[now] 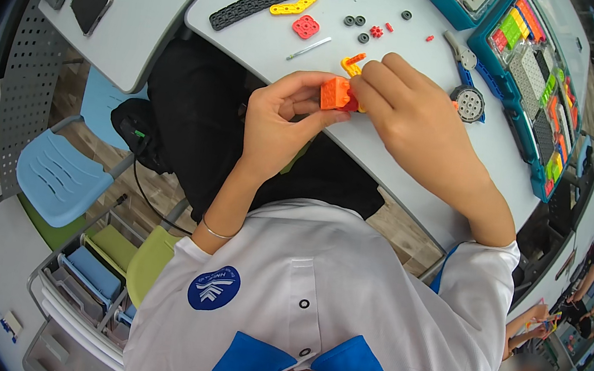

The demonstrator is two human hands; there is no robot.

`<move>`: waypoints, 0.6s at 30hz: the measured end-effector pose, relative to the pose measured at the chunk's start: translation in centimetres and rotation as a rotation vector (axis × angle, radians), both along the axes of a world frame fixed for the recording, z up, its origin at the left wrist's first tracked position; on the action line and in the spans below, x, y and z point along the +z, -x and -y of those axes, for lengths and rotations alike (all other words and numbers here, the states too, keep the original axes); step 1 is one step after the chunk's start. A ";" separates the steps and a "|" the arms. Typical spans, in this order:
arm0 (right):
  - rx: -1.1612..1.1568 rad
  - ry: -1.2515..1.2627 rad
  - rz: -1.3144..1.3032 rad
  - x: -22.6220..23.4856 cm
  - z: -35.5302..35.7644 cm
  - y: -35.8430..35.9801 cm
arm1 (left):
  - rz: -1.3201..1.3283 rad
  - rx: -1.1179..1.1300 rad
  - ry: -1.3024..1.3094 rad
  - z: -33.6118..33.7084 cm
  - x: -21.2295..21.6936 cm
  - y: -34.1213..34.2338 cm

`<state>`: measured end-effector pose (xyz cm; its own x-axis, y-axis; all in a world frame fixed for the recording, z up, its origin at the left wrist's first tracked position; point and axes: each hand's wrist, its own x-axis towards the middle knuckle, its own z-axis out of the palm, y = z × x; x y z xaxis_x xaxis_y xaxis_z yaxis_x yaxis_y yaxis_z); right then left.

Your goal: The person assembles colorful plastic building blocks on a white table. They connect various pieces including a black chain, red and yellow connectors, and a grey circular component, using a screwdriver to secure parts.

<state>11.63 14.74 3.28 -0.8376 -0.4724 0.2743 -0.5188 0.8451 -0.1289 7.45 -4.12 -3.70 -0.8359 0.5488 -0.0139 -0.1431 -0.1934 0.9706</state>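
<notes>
- I see my left hand (279, 120) pinching an orange block (336, 94) over the table's near edge.
- My right hand (403, 109) closes fingertips on the block's other side.
- Just beyond lies a yellow-orange bracket (351, 62) on the grey table (256, 32).
- Further right sits a blue parts tray (540, 74).

Bright even light, soft shadows, strong fisheye bending, dark rim.
</notes>
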 end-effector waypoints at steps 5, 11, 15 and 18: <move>-0.008 -0.038 0.048 0.0 0.0 -0.1 | -0.007 0.002 -0.016 -0.1 -0.2 0.0; -0.069 0.215 0.096 1.1 -0.7 0.1 | 0.003 -0.028 -0.066 0.0 0.4 0.6; -0.148 0.263 0.050 2.9 -2.2 0.2 | 0.005 -0.047 -0.107 0.2 0.1 0.8; -0.207 0.242 0.055 3.2 -2.9 0.3 | -0.044 -0.078 -0.116 0.4 -0.2 1.1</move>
<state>11.35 17.67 6.50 -0.9257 -0.2169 0.3098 -0.3258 0.8734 -0.3619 6.36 -4.51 -3.90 -0.7889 0.6080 0.0889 -0.1198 -0.2942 0.9482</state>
